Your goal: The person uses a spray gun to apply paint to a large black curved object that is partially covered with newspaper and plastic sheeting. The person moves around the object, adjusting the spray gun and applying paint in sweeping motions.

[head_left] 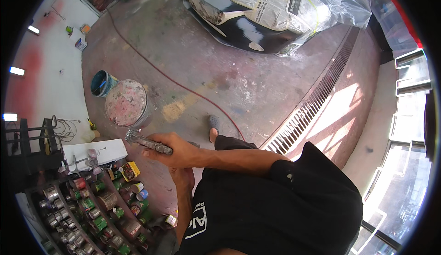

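My right hand [177, 148] is closed around a worn metal tool that looks like a spray gun [154, 144], its round shiny head pointing left. Just below it, my left hand [184, 176] comes up against the right one; its fingers are mostly hidden, so what they do is unclear. Beyond the tool's head stands a large drum with a paint-crusted lid [126, 102]. Beside that drum is an open blue-stained bucket [104, 83] with something blue inside.
A car part masked with newspaper and plastic [257, 11] stands at the top. A red hose [183, 87] crosses the stained floor to near my foot [213, 128]. A floor grate [317, 96] runs along the right. Shelves of paint cans [98, 209] and a white box [98, 155] are lower left.
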`<action>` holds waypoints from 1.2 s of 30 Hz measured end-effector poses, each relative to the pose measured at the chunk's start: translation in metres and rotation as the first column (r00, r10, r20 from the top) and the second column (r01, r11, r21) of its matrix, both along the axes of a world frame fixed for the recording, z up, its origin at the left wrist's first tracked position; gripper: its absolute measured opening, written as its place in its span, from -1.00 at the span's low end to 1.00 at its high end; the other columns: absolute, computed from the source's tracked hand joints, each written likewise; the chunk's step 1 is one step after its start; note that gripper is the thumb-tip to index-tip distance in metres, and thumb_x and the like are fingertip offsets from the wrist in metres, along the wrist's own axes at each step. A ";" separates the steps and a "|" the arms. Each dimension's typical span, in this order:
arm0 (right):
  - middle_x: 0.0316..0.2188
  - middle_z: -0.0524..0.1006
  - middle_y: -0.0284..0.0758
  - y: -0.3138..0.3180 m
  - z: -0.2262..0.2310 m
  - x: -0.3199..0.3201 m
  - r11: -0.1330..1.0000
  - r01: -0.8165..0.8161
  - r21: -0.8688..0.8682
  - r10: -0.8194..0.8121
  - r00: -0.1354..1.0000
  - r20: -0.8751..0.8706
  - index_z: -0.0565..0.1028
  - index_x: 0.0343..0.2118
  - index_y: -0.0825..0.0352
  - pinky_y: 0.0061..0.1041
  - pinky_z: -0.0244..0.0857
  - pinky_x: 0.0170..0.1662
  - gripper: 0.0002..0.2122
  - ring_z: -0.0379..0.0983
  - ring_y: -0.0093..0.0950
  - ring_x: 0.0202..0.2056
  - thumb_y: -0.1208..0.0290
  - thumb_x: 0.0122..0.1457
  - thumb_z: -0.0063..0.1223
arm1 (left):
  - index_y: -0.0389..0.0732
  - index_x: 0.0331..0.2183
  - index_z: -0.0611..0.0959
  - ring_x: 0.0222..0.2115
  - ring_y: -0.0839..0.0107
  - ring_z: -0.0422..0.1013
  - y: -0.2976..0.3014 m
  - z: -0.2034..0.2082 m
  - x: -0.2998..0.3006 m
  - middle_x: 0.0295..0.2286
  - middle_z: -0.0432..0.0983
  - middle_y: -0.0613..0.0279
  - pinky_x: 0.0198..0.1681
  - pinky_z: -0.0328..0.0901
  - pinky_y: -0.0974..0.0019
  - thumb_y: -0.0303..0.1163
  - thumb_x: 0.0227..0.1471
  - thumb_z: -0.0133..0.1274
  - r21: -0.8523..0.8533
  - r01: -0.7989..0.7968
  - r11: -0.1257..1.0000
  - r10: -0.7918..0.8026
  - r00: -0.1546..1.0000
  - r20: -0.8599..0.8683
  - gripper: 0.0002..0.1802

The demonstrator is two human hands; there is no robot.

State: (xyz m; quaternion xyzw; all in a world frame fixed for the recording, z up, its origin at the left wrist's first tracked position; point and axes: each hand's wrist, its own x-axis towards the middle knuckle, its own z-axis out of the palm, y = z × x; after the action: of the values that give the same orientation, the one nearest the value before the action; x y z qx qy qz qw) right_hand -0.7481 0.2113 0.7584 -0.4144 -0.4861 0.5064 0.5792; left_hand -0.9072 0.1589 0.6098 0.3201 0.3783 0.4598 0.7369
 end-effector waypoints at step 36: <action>-0.33 0.50 -0.32 -0.009 0.063 0.080 -0.311 0.934 -0.176 -0.933 -0.336 -0.133 0.48 -0.07 0.33 -0.60 0.08 -0.59 -0.45 0.12 -0.70 -0.65 -0.21 0.45 0.02 | -0.20 -0.41 0.72 -0.42 -0.09 0.57 0.396 -0.159 -0.206 -0.47 0.66 -0.04 -0.35 0.38 -0.02 -0.14 0.10 0.37 -0.127 0.976 0.177 -0.189 -0.093 -0.978 -0.69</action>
State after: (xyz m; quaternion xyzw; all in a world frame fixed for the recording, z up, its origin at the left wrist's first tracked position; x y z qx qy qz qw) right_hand -0.6682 0.2026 0.8216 -0.5745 0.1183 -0.1325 0.7990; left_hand -1.1137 0.5547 0.4509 0.8936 0.2596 -0.1524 0.3330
